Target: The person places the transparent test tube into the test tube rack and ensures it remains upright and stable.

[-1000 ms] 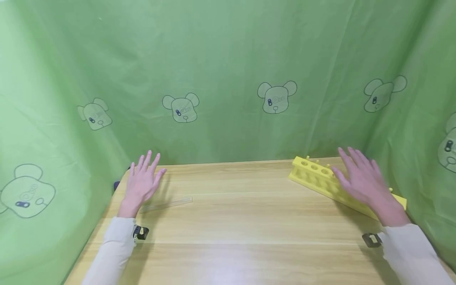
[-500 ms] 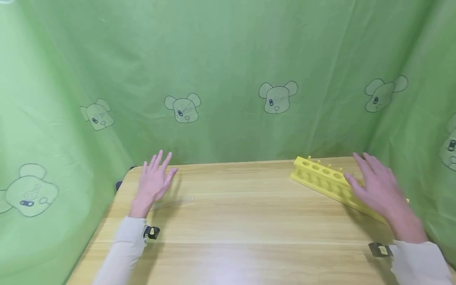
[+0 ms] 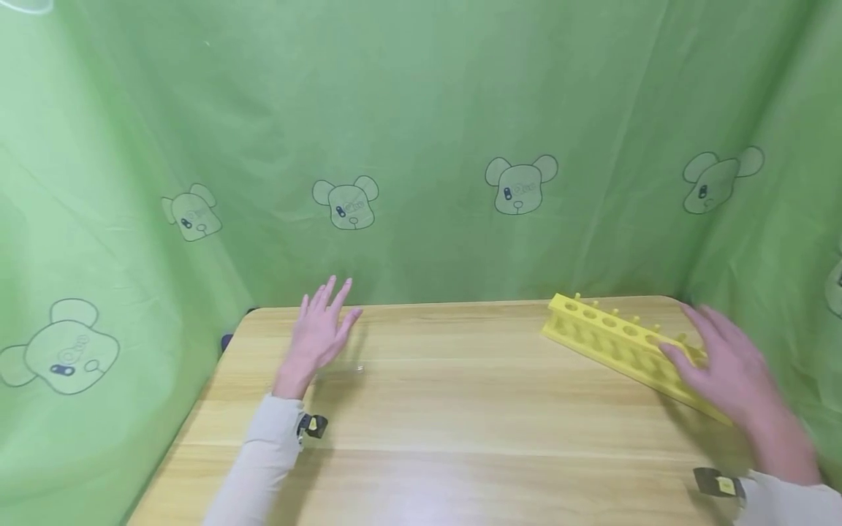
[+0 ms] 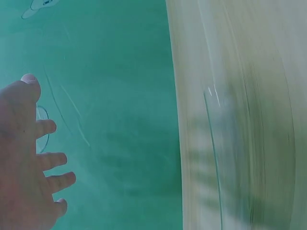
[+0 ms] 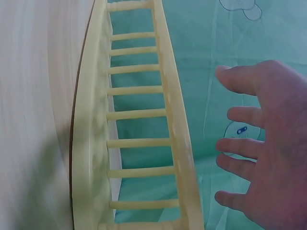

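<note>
My left hand [image 3: 318,336] hovers over the left side of the table, fingers spread and fairly straight, holding nothing. Below it lies a clear, thin tube [image 3: 354,370], mostly hidden behind the hand in the head view; its see-through length [image 4: 225,158] shows better in the left wrist view. On the right, a yellow test tube rack [image 3: 612,343] stands at a slant, with a row of holes and short pegs along its top. My right hand [image 3: 730,365] is over the rack's near end, covering part of it. Its extended fingers [image 5: 240,148] hold nothing in the right wrist view.
The wooden table [image 3: 447,409] runs back to a green curtain [image 3: 421,248] printed with bear heads. More curtain hangs at the left and right sides. A small dark object [image 3: 226,341] shows at the table's left edge.
Both hands have shifted right in the head view; the right one has also come nearer, uncovering more of the rack's holes. The left hand now hides more of the tube.
</note>
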Action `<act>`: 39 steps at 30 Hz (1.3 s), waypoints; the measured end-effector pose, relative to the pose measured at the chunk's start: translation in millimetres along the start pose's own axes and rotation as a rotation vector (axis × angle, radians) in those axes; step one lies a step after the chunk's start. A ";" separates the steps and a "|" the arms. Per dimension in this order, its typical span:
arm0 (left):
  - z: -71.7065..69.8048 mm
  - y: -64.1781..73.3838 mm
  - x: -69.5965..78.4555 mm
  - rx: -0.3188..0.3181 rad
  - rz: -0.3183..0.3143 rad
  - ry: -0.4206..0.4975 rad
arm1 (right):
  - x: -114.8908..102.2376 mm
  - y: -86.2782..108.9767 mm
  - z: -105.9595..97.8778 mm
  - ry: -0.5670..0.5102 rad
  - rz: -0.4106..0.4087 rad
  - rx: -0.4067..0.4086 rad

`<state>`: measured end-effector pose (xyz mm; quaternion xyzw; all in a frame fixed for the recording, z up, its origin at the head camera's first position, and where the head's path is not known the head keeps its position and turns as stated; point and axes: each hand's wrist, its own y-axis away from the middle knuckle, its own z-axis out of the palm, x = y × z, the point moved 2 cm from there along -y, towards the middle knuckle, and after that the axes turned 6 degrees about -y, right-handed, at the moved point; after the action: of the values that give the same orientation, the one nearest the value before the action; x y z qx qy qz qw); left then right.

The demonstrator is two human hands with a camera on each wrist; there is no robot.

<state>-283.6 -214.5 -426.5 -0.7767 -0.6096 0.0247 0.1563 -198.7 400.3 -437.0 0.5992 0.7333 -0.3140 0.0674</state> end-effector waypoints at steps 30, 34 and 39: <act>28.1 -17.6 82.4 0.036 0.140 0.136 | 23.8 20.3 -14.1 0.042 0.132 -0.080; 31.3 -20.4 94.1 0.036 0.157 0.153 | 26.6 21.6 -13.7 0.054 0.141 -0.091; 34.1 -25.1 109.6 0.027 0.164 0.192 | 28.2 21.5 -13.8 0.055 0.131 -0.086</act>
<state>-287.0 -97.4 -435.4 -0.8205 -0.5260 -0.0288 0.2221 -182.7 433.2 -447.7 0.6509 0.7070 -0.2604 0.0932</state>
